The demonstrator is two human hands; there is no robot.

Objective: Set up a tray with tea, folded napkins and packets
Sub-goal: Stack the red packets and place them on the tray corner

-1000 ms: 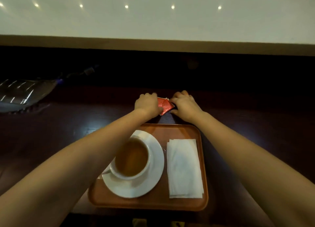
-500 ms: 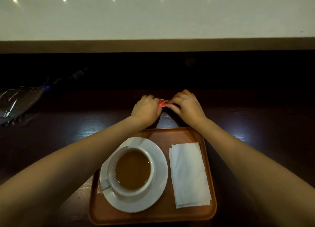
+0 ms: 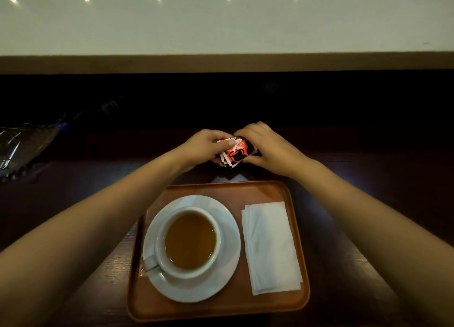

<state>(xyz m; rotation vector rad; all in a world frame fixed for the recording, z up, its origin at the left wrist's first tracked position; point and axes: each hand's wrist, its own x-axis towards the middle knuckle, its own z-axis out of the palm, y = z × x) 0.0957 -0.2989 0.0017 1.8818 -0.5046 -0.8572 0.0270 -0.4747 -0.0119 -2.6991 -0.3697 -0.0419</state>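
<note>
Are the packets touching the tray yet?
Apart. The head view shows the packets held by left hand and right hand, dark table between them and tray.

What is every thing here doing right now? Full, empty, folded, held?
Cup: full of tea, upright on its saucer.
Saucer: on the tray.
Napkins: folded, stacked on the tray.
Tray: flat on the table.
Packets: held between both hands, above the table.
Left hand: gripping packets.
Right hand: gripping packets.

dark wooden table, orange tray on it (centred), clear bag far left
</note>
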